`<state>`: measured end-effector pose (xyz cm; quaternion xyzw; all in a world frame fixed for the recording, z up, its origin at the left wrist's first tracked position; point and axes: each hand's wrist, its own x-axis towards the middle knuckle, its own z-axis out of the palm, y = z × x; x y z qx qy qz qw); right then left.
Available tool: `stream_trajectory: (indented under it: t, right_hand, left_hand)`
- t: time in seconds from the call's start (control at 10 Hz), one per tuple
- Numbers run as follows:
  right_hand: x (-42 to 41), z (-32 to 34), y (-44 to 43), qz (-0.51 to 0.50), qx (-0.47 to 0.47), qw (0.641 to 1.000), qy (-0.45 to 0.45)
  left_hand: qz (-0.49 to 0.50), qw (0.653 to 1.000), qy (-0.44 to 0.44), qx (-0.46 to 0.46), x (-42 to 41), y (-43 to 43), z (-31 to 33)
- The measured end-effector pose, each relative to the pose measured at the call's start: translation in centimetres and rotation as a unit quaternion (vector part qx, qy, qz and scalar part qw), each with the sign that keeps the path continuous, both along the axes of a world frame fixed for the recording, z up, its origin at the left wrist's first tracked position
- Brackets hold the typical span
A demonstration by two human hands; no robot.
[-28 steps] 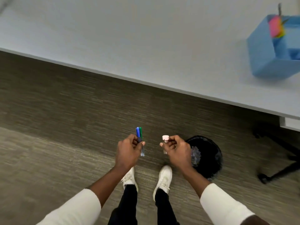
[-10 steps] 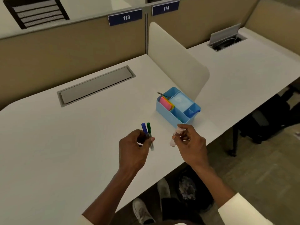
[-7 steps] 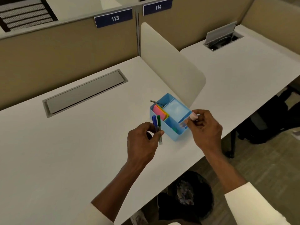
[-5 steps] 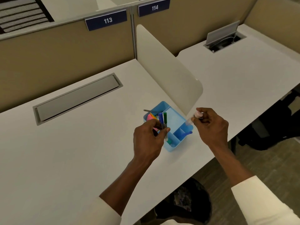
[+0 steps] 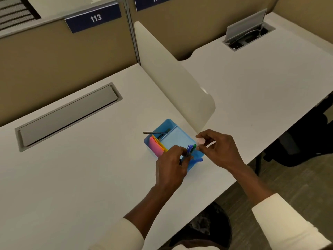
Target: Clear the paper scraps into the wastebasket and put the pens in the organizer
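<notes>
A light blue desk organizer (image 5: 172, 137) sits on the white desk (image 5: 81, 168) beside a divider panel. My left hand (image 5: 171, 167) grips a blue pen (image 5: 189, 149) and a green pen (image 5: 194, 147), their tips over the organizer's front compartment. My right hand (image 5: 220, 150) holds a pink-capped pen (image 5: 201, 141) just right of the organizer's rim. Pink and yellow sticky notes (image 5: 156, 147) stand in the organizer's left compartment, and a dark pen (image 5: 155, 132) lies across its back corner. A black wastebasket (image 5: 207, 230) with paper scraps inside stands on the floor under the desk edge.
A white divider panel (image 5: 173, 78) rises right behind the organizer. A grey cable flap (image 5: 66, 115) is set into the desk at left; an open cable box (image 5: 249, 35) is on the neighbouring desk. A dark chair (image 5: 302, 143) stands at right.
The view rose from the floor to the desk. Both hands carried their pens forward to the organizer; the left hand's pens now hang over its front compartment.
</notes>
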<state>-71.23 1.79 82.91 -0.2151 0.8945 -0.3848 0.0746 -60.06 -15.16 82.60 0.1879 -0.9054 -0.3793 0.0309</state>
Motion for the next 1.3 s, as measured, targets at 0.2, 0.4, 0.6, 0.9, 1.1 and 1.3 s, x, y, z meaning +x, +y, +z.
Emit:
stream_trajectory:
  t: [0.2,0.4,0.6,0.9,1.1,1.3]
  right_hand:
    - [0.2,-1.7,0.2,0.03,0.005,0.999,0.014]
    - [0.4,-2.3,0.5,0.031,0.071,0.996,0.038]
    - [0.7,-2.2,0.9,0.043,0.093,0.994,0.039]
    - [1.2,-2.0,0.9,0.038,0.099,0.994,0.038]
    - [1.3,-1.7,1.2,0.02,0.081,0.996,0.029]
    - [1.7,-1.8,1.5,-0.013,0.056,0.997,0.061]
  left_hand:
    - [-0.032,0.996,-0.003,-0.081,0.9,0.4,-1.5]
    - [-0.028,0.994,-0.051,-0.09,1.2,1.0,-1.8]
    - [-0.042,0.991,-0.071,-0.108,0.7,1.9,-1.5]
    - [-0.062,0.985,-0.1,-0.128,0.3,2.0,-1.4]
    - [-0.056,0.986,-0.1,-0.119,0.2,1.9,-0.7]
    - [-0.041,0.99,-0.09,-0.101,1.2,1.6,0.5]
